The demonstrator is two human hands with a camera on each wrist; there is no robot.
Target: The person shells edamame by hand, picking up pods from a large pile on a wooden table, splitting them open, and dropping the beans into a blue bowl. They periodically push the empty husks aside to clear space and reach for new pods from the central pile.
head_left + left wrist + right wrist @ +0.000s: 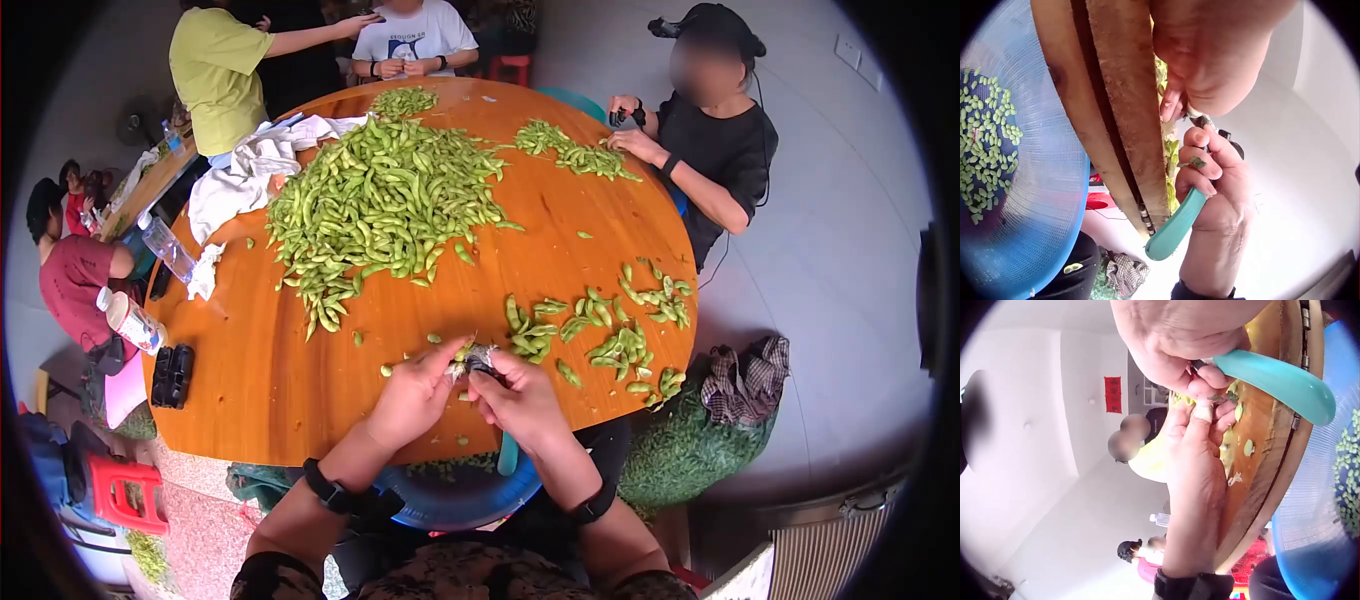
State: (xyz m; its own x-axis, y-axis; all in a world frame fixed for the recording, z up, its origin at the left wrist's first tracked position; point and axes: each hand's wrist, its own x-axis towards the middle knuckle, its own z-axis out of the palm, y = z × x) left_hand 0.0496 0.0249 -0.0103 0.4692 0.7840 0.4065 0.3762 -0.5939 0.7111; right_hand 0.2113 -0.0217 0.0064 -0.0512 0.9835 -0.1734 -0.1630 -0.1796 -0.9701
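My left hand [412, 398] and right hand [525, 402] meet over the table's near edge, fingertips together. The right hand grips a tool with a curved teal handle [1177, 226]; the handle sticks out below the curled fingers, and its working end is mostly hidden. Between the left thumb and fingers is a small green soybean pod [461, 354], partly covered. Whitish, frayed material [484, 354] shows at the fingertips. A bit of dark green [1197, 162] clings to the right fingers. Pods [530, 335] lie just beyond the right hand.
A large heap of pods [390, 200] covers the round wooden table's [250, 360] middle. Below its near edge sits a blue basket [1075, 206] with shelled beans [985, 137]. A black case [172, 376] and bottles [137, 322] stand at left. People sit and stand around.
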